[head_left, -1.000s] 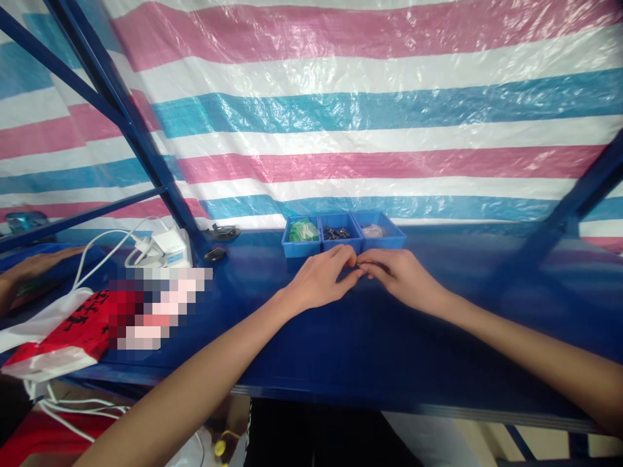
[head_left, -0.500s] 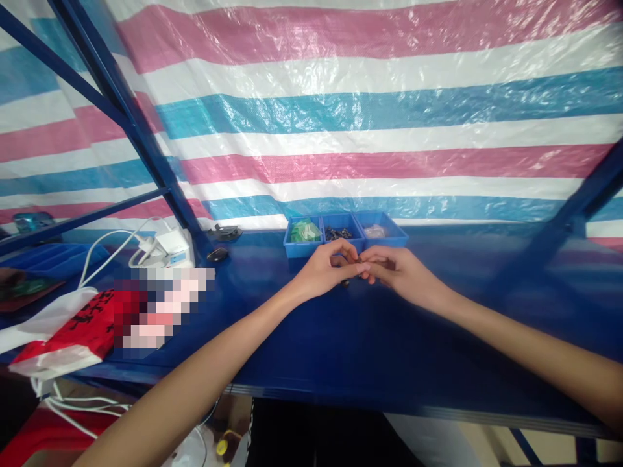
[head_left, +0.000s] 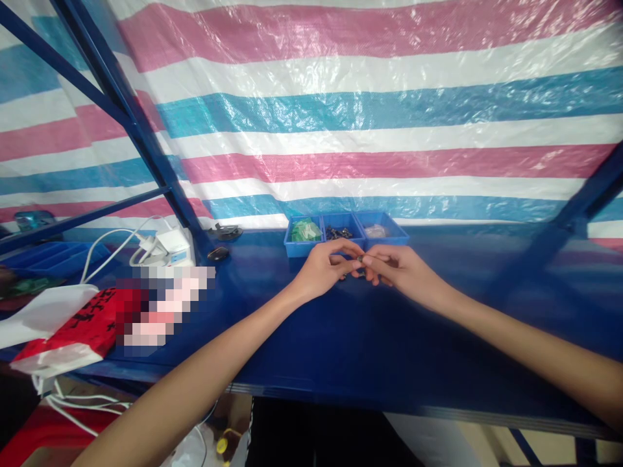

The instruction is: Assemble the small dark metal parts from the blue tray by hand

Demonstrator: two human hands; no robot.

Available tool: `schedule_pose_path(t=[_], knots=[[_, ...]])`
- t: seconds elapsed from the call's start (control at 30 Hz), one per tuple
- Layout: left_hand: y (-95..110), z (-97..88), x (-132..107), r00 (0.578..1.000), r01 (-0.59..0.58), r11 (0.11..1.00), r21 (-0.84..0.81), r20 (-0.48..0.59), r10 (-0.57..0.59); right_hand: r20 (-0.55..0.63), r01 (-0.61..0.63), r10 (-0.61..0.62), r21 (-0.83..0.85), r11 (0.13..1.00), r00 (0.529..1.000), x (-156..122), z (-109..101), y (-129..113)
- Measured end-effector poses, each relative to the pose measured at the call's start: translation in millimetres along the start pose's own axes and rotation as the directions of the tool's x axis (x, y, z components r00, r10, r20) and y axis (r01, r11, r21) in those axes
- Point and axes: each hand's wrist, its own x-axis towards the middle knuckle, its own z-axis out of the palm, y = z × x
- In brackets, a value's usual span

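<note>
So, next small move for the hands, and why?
I'd probably steady the small dark piece with the right hand and ease the left hand back slightly to expose it. Fingertips of both hands meet at the piece and cover much of it, so its shape and how it sits between them can't be made out.

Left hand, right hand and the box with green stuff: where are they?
Left hand [head_left: 323,266]: head view, back of hand.
Right hand [head_left: 402,266]: head view, back of hand.
Green-stuff box [head_left: 298,250]: head view, front wall.
</note>
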Motion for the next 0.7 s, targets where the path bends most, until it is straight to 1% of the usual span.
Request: schedule_pose_path(t=[0.13,0.23,0.37,0.5,0.7], knots=[[-6,0.1,0,1.000,-0.002,1.000,-0.012,0.000,0.002,-0.027,-0.019,0.018,-0.018,1.000,0.999,0,1,5],[-11,-0.3,2,1.000,0.007,0.998,-0.061,-0.016,-0.008,-0.061,-0.025,0.023,-0.032,0.999,0.998,0,1,8],[-10,0.8,4,0.999,0.007,0.993,-0.116,-0.037,-0.011,-0.101,-0.019,0.015,-0.043,0.999,0.995,-1,3,6],[-6,4.3,2,0.997,-0.005,0.997,-0.079,-0.073,-0.001,-0.095,-0.029,0.027,-0.024,0.999,0.995,0,3,6],[-1,6.5,-1,0.997,-0.015,1.000,0.017,-0.072,0.016,-0.036,-0.034,0.034,0.011,0.999,0.999,2,4,11]])
